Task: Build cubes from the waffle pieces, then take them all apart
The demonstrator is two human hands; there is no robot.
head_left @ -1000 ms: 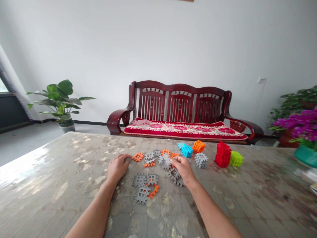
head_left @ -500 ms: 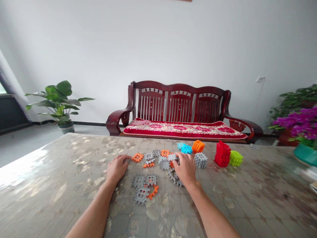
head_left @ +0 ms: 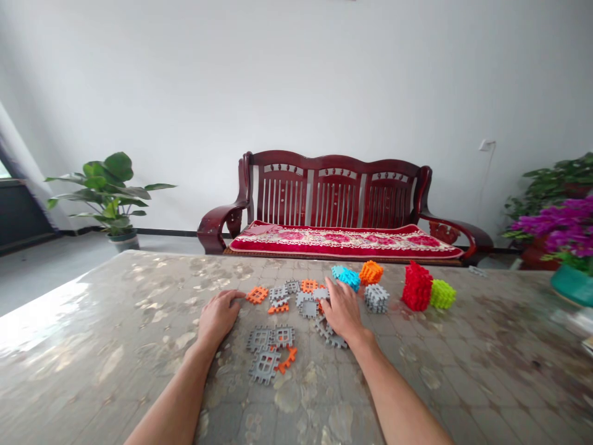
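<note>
My left hand point(head_left: 218, 316) lies on the table, its fingers loosely stretched out and nothing in them. Its fingertip reaches close to an orange notched tile point(head_left: 257, 295); I cannot tell if they touch. My right hand point(head_left: 341, 307) is over the right side of the loose tiles, thumb and forefinger apart. Beside its thumb are a light grey tile point(head_left: 320, 293) and a framed grey tile point(head_left: 309, 308). Part of a darker grey piece point(head_left: 335, 338) is hidden under this hand. Nearer to me lie several grey tiles point(head_left: 264, 364) with an orange curved piece point(head_left: 288, 358).
Behind and right of my right hand stand interlocked stacks: blue point(head_left: 347, 277), orange point(head_left: 371, 272), grey point(head_left: 377, 298), red point(head_left: 417, 287) and lime green point(head_left: 443, 294). A teal flowerpot point(head_left: 572, 284) is at the table's right edge. A wooden bench point(head_left: 333, 191) stands beyond the table.
My right hand has shifted slightly left, and its forefinger now points further up and away, near the blue stack. More of the dark grey piece shows beneath it. My left hand stays put.
</note>
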